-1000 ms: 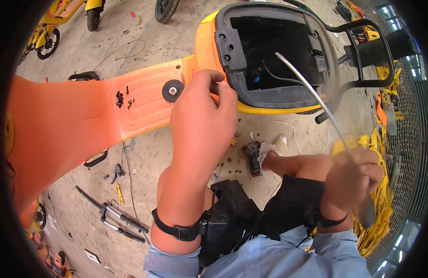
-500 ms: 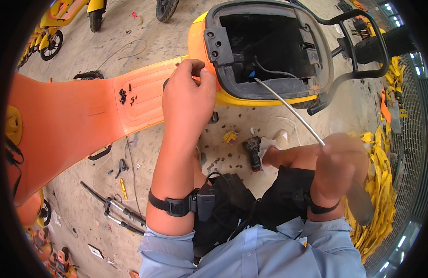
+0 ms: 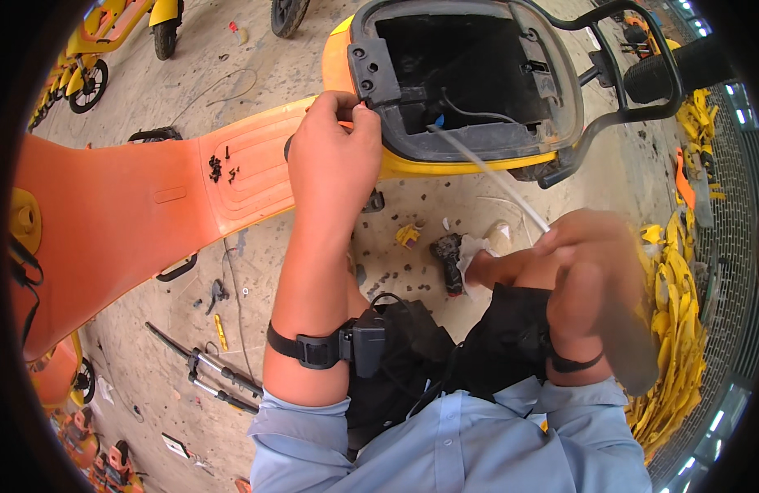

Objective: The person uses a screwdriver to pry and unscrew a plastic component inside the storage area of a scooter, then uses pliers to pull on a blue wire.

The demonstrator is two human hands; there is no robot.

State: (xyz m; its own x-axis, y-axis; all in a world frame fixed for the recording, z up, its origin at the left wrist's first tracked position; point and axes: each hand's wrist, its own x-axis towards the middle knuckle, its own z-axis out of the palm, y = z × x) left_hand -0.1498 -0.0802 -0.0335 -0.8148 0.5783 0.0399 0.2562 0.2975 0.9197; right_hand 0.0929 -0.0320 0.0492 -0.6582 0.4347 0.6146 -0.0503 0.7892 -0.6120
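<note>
My left hand point(image 3: 334, 164) is closed, thumb and fingers pinched together at the near-left corner of the scooter's open black seat compartment point(image 3: 462, 66). Whatever the fingertips grip, if anything, is hidden. In my right hand point(image 3: 589, 259), blurred by motion, is a long screwdriver-like tool point(image 3: 499, 179) with a thin metal shaft and a smeared dark handle. Its tip reaches the compartment's near rim, close to a small blue piece point(image 3: 439, 120) and a grey cable point(image 3: 486, 121). Several black screws point(image 3: 216, 169) lie on the orange footboard point(image 3: 264, 172), left of my left hand.
A black tubular rack point(image 3: 679, 74) juts from the scooter's right end. On the floor lie a cordless power tool point(image 3: 448, 263) beside my foot, a fork-like metal part point(image 3: 207, 370) and a yellow marker-like stick point(image 3: 221, 332). Yellow panels point(image 3: 667, 329) are heaped at the right.
The tool's tip has shifted a little left and up along the rim, with my right hand moving the same way. My left hand stays at the corner. The view has shifted slightly.
</note>
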